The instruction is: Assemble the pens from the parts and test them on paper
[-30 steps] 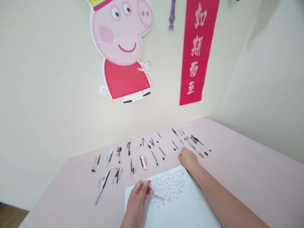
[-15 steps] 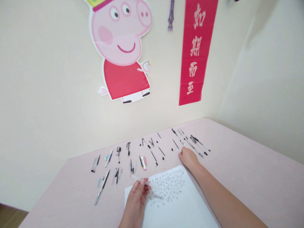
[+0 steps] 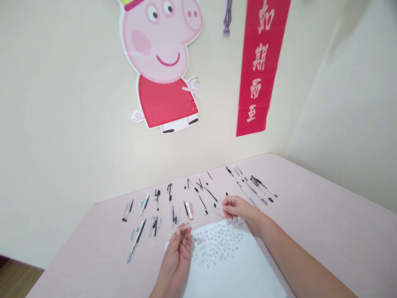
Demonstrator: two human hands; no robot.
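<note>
My left hand (image 3: 176,254) is palm up near the left edge of a white sheet of paper (image 3: 235,269) with small handwritten marks. A see-through pen barrel (image 3: 185,227) lies between its thumb and fingers. Above the sheet's top right edge, my right hand (image 3: 237,207) is closed in a pinch. A thin, faint pen refill (image 3: 218,214) sticks out to the left of its fingertips, mostly hidden by them. Just beyond that hand lies a small black pen cap (image 3: 226,193). Other dark refills (image 3: 202,201) lie farther left.
Several taken-apart pens (image 3: 136,242) lie in groups on the left of the pink table (image 3: 93,256). More long pens (image 3: 259,188) lie at the back right. Behind stands a wall with a pig cutout (image 3: 167,99) and a red banner (image 3: 260,66).
My right hand has drawn back left and nearer, and the refill that lay beside it is gone from the table. My left hand has turned palm up with the barrel in it.
</note>
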